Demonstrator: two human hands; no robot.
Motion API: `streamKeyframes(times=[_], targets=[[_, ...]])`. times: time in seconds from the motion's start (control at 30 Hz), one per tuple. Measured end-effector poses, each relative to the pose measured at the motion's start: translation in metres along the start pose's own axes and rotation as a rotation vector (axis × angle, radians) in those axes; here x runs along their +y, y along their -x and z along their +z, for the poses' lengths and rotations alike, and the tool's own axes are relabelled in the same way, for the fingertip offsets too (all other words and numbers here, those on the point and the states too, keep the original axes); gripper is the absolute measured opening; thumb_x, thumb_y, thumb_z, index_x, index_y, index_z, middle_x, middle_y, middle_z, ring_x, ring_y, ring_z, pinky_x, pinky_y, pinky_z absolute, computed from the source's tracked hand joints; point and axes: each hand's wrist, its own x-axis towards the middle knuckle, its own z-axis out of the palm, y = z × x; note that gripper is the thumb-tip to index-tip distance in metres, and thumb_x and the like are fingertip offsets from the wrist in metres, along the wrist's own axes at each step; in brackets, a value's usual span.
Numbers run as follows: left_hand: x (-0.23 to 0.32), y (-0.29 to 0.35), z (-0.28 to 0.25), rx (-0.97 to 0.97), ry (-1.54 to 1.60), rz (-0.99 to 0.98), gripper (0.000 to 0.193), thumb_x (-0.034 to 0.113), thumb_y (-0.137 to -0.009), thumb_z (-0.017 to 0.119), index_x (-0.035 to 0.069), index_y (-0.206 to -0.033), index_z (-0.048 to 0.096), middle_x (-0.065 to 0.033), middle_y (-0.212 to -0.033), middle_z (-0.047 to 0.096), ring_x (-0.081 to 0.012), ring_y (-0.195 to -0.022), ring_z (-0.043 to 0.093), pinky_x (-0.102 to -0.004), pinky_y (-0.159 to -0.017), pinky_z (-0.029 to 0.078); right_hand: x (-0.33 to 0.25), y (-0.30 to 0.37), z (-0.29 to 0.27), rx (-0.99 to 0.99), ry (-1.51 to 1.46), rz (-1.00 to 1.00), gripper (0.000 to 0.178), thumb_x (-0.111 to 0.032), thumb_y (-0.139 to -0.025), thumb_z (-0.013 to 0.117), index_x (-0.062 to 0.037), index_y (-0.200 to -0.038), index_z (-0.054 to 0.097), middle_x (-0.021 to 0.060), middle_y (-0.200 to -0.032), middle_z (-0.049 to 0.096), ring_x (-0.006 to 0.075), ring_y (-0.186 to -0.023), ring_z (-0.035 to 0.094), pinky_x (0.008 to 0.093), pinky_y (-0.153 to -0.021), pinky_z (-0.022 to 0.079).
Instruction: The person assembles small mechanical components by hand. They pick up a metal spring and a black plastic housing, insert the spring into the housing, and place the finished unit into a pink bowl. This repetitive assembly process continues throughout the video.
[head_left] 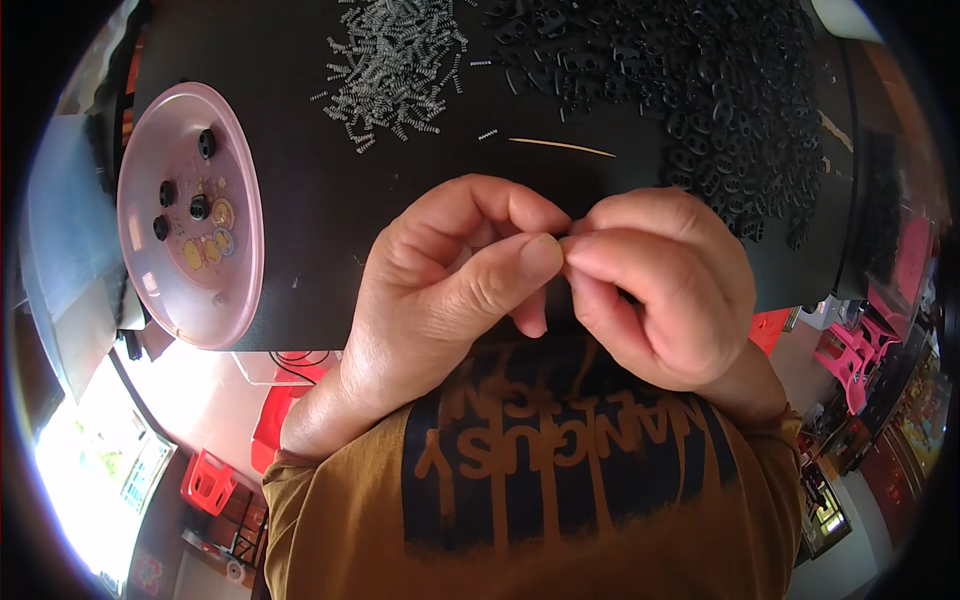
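My left hand (460, 265) and my right hand (665, 285) meet over the near edge of the dark table. Thumb and fingers of both are pinched together at one spot; whatever sits between the fingertips is hidden. Beyond them lies a thin wooden toothpick (562, 147), with a single small spring (487, 134) by its left end. Farther off is a heap of small metal springs (395, 65). To its right spreads a large pile of small black plastic parts (710, 130), some with two holes.
On the left stands a translucent pink oval tray (250, 250) with several small black pieces (199, 207) in it. A red stool (209, 482) is on the floor at lower left, and pink plastic chairs (858, 350) stand at the right.
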Motion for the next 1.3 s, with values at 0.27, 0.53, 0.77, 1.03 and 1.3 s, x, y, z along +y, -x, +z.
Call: streamKeyframes(times=[0.27,0.53,0.77,1.03,1.3], targets=[[-0.004,-0.004,-0.021,0.022,0.207,0.058,0.02,0.0,-0.08,0.058,-0.001,-0.099,0.053,-0.0034,-0.08,0.056,-0.0076,-0.06,0.051,-0.0185,-0.053,0.044,0.006,-0.015,0.004,-0.076,-0.059,-0.06,0.026,0.01,-0.06,0.065,0.0021,-0.085,0.059,0.0127,-0.08,0.06,0.0207,-0.066,0.06,0.0259,-0.054,0.048],[0.0,0.002,-0.029,0.046,0.176,0.129,0.016,0.0,-0.079,0.058,-0.002,-0.095,0.054,-0.0052,-0.08,0.056,-0.0089,-0.058,0.052,-0.0185,-0.052,0.044,0.019,-0.051,0.009,-0.297,0.315,0.053,0.024,0.0,-0.06,0.068,-0.0037,-0.082,0.057,0.0066,-0.077,0.055,0.0247,-0.07,0.055,0.0327,-0.06,0.044],[-0.001,0.009,-0.032,-0.01,0.054,0.086,0.015,-0.002,-0.08,0.057,0.0,-0.095,0.054,-0.003,-0.078,0.054,-0.0076,-0.061,0.054,-0.0181,-0.057,0.045,0.028,-0.058,0.016,-0.491,0.366,0.125,0.018,-0.003,-0.064,0.067,-0.0047,-0.074,0.052,0.0058,-0.072,0.053,0.025,-0.071,0.054,0.0345,-0.062,0.044],[0.001,0.009,-0.034,-0.045,0.019,0.063,0.015,-0.001,-0.08,0.057,0.001,-0.095,0.054,-0.0021,-0.076,0.054,-0.0064,-0.062,0.054,-0.0169,-0.057,0.043,0.03,-0.064,0.017,-0.556,0.39,0.115,0.015,-0.003,-0.065,0.064,-0.0042,-0.069,0.049,0.0065,-0.07,0.05,0.0255,-0.069,0.052,0.0349,-0.062,0.043],[-0.002,0.007,-0.032,0.043,0.03,0.108,0.017,0.004,-0.077,0.06,0.0,-0.092,0.054,-0.0092,-0.078,0.057,-0.011,-0.052,0.049,-0.021,-0.049,0.041,0.03,-0.06,0.018,-0.46,0.361,0.019,0.017,0.0,-0.062,0.063,-0.0042,-0.068,0.048,0.0059,-0.067,0.049,0.0239,-0.065,0.052,0.0325,-0.06,0.043]])
